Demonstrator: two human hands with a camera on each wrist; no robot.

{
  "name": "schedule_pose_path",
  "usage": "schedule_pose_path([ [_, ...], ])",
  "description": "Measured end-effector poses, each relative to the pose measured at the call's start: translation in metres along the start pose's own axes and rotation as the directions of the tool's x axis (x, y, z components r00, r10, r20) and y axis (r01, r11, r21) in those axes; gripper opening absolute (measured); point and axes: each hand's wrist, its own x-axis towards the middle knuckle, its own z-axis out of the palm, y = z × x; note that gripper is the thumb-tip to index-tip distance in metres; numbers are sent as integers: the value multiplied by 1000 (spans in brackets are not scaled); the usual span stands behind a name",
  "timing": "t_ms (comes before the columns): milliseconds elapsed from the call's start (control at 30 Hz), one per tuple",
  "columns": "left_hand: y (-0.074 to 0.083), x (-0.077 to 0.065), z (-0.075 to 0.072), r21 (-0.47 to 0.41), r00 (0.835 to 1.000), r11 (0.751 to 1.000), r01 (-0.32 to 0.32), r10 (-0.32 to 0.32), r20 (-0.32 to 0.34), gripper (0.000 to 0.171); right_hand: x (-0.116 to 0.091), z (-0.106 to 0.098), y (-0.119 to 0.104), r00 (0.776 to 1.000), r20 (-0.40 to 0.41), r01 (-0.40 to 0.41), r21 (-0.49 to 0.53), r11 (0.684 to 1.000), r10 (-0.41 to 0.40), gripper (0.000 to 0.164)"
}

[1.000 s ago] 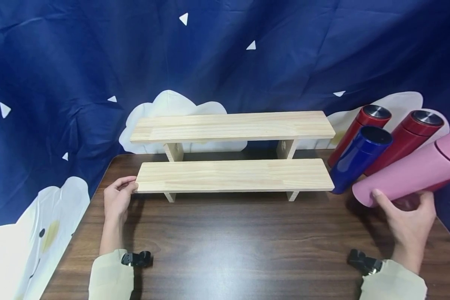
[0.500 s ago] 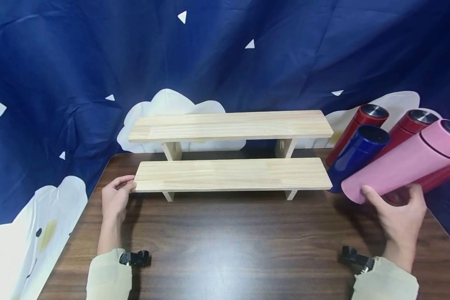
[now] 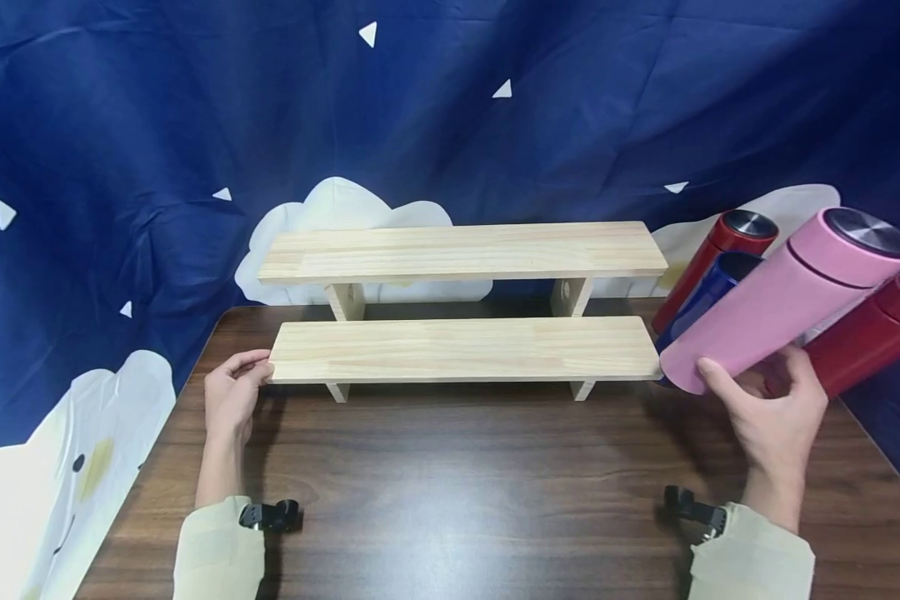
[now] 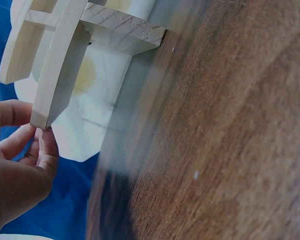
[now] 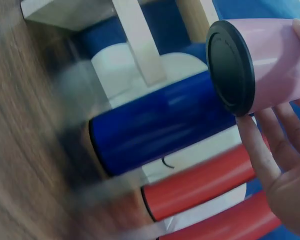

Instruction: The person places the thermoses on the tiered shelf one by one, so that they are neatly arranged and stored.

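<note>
Fingers (image 5: 257, 150) of your right hand (image 3: 776, 412) curl partway round the pink bottle (image 3: 787, 292), raised beside the wooden shelf's (image 3: 457, 350) right end, while your left hand (image 3: 234, 396) pinches its left end. Grip firmly; steer clear of the blue bottle (image 3: 697, 302).

Long sleeves, both arms. Left sleeve (image 3: 219, 554), lower left of the head view: pale cream, plain, lightly creased, ends at the wrist. Right sleeve (image 3: 753, 558), lower right: same pale cream, same cut. Left wrist mount (image 3: 258, 517): black, with rounded black end. Right wrist mount (image 3: 701, 511): matching black, small silvery bit near cuff.
</note>
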Motion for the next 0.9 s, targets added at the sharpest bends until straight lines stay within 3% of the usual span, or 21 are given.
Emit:
schedule_pose_path([
  [67, 0, 0, 0, 2, 1000, 1000, -3, 3, -1, 29, -1, 5, -1, 1000, 17, 17, -31, 999, -16, 63],
  [200, -1, 1, 1, -20, 1000, 1000, -3, 3, 0, 29, -4, 15, -3, 998, 31, 54, -189, 981, -49, 61],
  [333, -1, 1, 2, -36, 1000, 999, -1, 1, -4, 27, -9, 27, -2, 998, 36, 56, -227, 972, -49, 59],
  [600, -1, 2, 1, -66, 1000, 998, 2, -3, -6, 26, -13, 55, 2, 999, -6, 35, -64, 997, -36, 55],
  [900, -2, 1, 1, -88, 1000, 996, 4, -5, -11, 26, -20, 95, 3, 997, -74, -19, 144, 989, 30, 54],
])
